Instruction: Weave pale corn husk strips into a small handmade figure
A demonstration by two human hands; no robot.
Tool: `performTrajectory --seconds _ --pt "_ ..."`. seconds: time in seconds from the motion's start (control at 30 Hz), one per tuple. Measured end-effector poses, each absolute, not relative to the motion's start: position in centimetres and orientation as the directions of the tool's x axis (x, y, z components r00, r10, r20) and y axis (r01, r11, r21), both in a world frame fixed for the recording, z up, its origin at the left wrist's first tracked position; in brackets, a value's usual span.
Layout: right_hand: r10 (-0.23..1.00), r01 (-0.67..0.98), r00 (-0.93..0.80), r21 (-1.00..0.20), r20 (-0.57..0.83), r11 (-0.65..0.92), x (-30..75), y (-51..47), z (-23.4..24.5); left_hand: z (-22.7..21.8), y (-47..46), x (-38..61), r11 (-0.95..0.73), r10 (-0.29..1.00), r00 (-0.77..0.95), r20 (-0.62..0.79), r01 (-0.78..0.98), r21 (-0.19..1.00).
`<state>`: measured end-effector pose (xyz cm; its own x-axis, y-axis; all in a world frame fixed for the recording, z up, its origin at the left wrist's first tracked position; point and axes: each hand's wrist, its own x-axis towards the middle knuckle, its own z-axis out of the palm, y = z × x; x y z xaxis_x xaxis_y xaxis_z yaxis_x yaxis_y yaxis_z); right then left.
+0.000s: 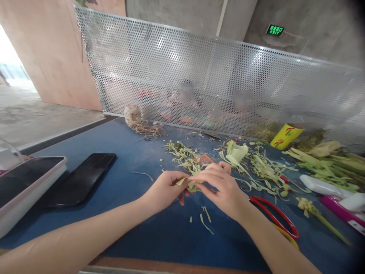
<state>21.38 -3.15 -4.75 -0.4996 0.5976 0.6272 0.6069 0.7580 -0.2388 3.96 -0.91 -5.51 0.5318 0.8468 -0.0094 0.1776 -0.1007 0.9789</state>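
Note:
Over the blue table, my left hand [168,189] pinches a pale green strip of leaf, perhaps corn husk [182,181], between thumb and fingers. My right hand [221,186] meets it from the other side, its fingertips closed on the same pale green piece. Most of the piece is hidden by my fingers. Just beyond my hands lies a pile of small knotted green pieces [185,156]. Several thin green slivers [207,220] lie on the table below my hands. Beside my right wrist are scissors with red handles [278,217].
A black phone [82,179] and a white-edged device [31,182] lie at left. A twine ball [133,115] stands at the back by the perforated metal screen [171,57]; people are behind it. Shredded green strips [265,167], a yellow tube [286,136] and a leaf heap [327,160] lie right.

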Motion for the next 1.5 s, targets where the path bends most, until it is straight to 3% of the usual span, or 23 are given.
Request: performTrajectory --seconds 0.27,0.5,0.7,1.0,1.17,1.5 --pt "0.574 0.621 -0.511 -0.186 0.64 0.761 21.3 -3.3 -4.8 -5.4 -1.0 4.1 -0.031 0.851 0.522 -0.059 0.162 0.986" --pt "0.62 0.628 -0.532 -0.222 0.577 0.746 21.1 -3.5 -4.9 -5.4 -1.0 3.9 -0.221 0.843 0.536 0.053 0.254 0.942" --pt "0.628 0.712 -0.494 -0.135 0.602 0.689 20.9 -3.5 -5.2 -5.6 -0.9 3.8 -0.249 0.833 0.547 0.077 0.248 0.936" --pt "0.684 0.77 -0.45 -0.137 0.574 0.623 20.6 -3.6 -5.2 -5.2 -1.2 3.8 -0.181 0.844 0.534 0.036 0.22 0.959" --pt "0.659 0.744 -0.48 -0.129 0.579 0.656 20.4 -3.7 -5.3 -5.5 -1.0 3.9 -0.081 0.843 0.537 -0.033 0.186 0.979" --pt "0.63 0.67 -0.51 -0.189 0.585 0.718 20.8 -3.8 -4.6 -5.2 -0.9 3.8 -0.035 0.869 0.494 -0.035 0.132 0.991"
